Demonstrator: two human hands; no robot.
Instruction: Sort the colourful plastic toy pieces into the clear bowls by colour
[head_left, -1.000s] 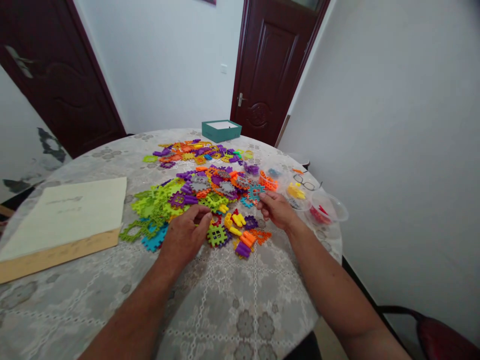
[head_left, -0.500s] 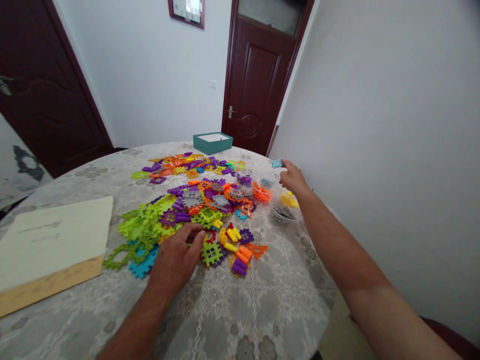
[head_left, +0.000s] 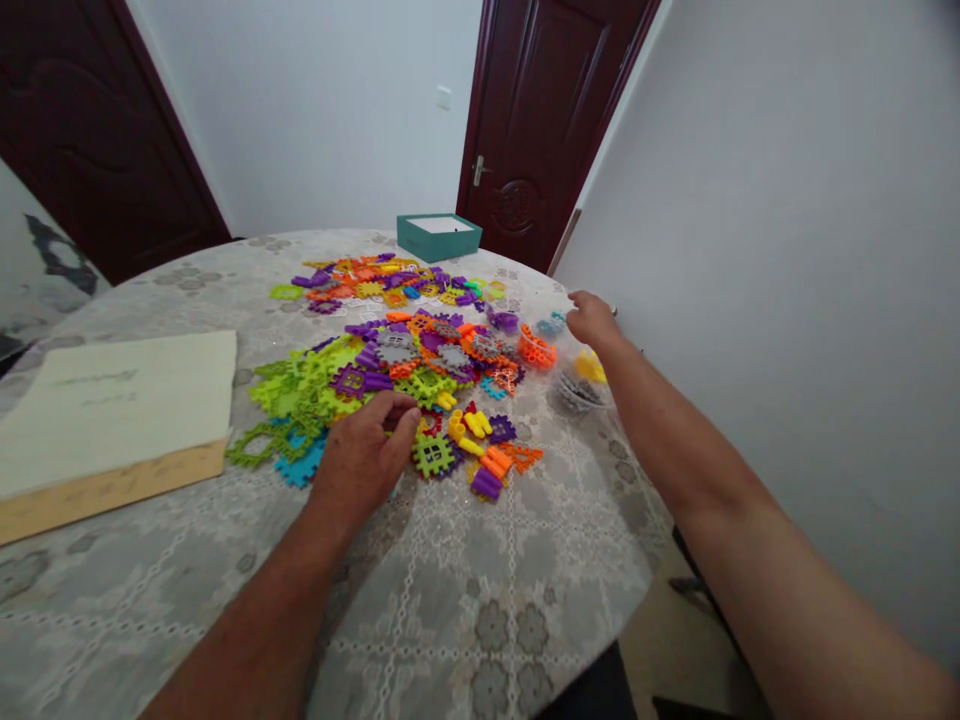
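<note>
Head view, L hand (head_left: 371, 430): half-curled, thumb apart from fingers, nothing visible in yr grip; rests at the near side of the heap. Shift that wrist & you cd drag the green square tile (head_left: 433, 455) toward the tabletop's (head_left: 480, 560) near edge.
R hand (head_left: 592, 318): bunched nr the tabletop's right edge; can't tell if you're gripping anything.
Blue pcs (head_left: 551, 326): in a see-through tub, just left of yr R fingertips. A pc cd miss, b/c yr hand blocks part of yr view.
R forearm (head_left: 660, 420): close by the yellow pcs (head_left: 589, 366) & grey pcs (head_left: 577, 390); dip it & a tub might tip, spilling over the right edge.
Heap (head_left: 420, 355): mid-tabletop, tiles overlapping loosely; one tug prob slides several.
</note>
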